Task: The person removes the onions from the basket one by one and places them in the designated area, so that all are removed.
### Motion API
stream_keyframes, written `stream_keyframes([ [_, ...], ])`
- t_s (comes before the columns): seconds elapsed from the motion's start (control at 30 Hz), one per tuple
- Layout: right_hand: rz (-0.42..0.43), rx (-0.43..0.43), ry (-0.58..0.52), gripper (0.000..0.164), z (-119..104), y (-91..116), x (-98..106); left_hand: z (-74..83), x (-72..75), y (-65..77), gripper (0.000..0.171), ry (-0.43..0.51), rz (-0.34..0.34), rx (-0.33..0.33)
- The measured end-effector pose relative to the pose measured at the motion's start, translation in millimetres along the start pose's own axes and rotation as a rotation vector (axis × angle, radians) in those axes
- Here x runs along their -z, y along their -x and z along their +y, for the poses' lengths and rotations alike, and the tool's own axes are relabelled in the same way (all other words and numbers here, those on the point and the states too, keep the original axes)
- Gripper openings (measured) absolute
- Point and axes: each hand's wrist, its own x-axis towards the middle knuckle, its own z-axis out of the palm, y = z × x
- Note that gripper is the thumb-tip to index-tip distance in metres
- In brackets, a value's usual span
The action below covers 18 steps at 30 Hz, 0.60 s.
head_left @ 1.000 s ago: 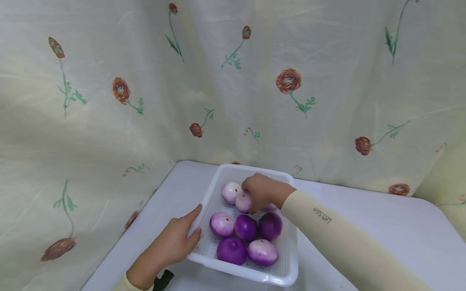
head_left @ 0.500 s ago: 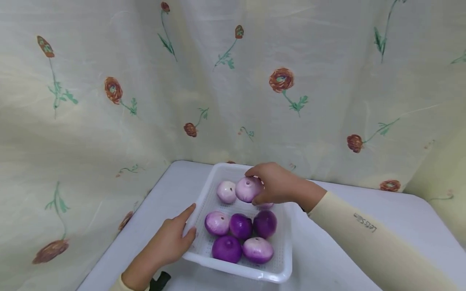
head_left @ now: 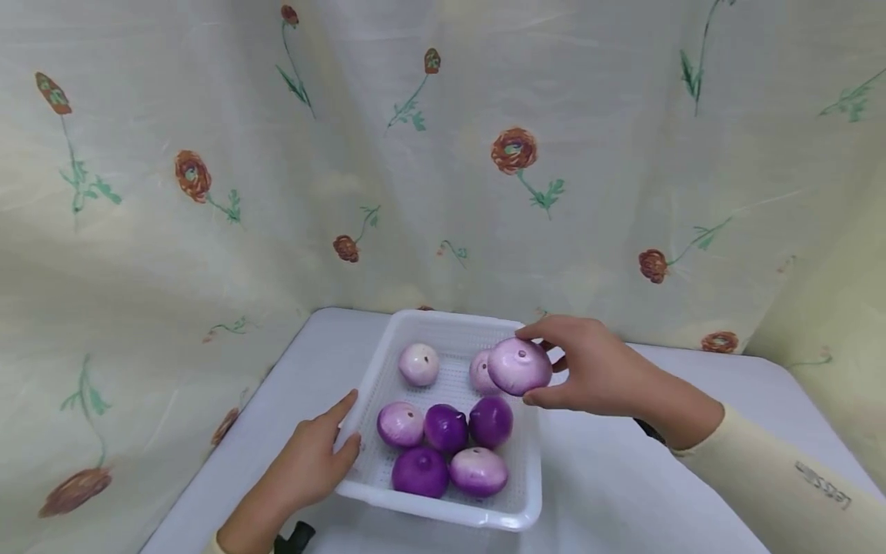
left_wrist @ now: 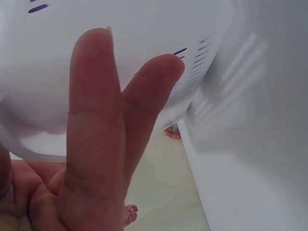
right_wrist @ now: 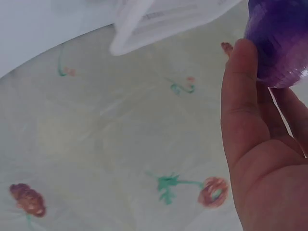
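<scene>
My right hand (head_left: 595, 369) pinches a pale purple onion (head_left: 519, 366) between thumb and fingertips, over the right back part of a white plastic basket (head_left: 529, 492). The right wrist view shows the thumb against the darker purple side of that onion (right_wrist: 279, 45). My left hand (head_left: 311, 458) grips the basket's left rim. In the left wrist view, straight fingers (left_wrist: 94, 115) of that hand lie along the basket's outside. Several more onions rest in the basket: a whitish one (head_left: 418, 365) at the back left, a partly hidden one (head_left: 481, 374), and dark purple ones (head_left: 420, 472) nearer the front.
The basket stands on a white table (head_left: 623, 477). A flowered curtain (head_left: 388, 154) hangs behind the table and on both sides. A small black object (head_left: 298, 537) shows by the left wrist.
My right hand has lifted the pale onion from among the others and carried it up and to the right. The left hand keeps its place on the rim, while the head view has shifted slightly.
</scene>
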Motion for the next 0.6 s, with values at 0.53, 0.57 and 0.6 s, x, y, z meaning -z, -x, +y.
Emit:
stream_keyframes([
  [0.53, 0.212, -0.325, -0.1, 0.081, 74, 68, 4, 0.2, -0.3, 2.6, 0.064, 0.005, 0.011, -0.008],
  [0.57, 0.218, -0.341, -0.101, 0.081, 80, 71, 2, 0.6, -0.8, 2.1, 0.064, 0.003, 0.011, -0.007],
  [0.6, 0.221, -0.355, -0.095, 0.082, 85, 73, -1, 1.1, -1.2, 1.5, 0.064, 0.0, 0.009, -0.003],
])
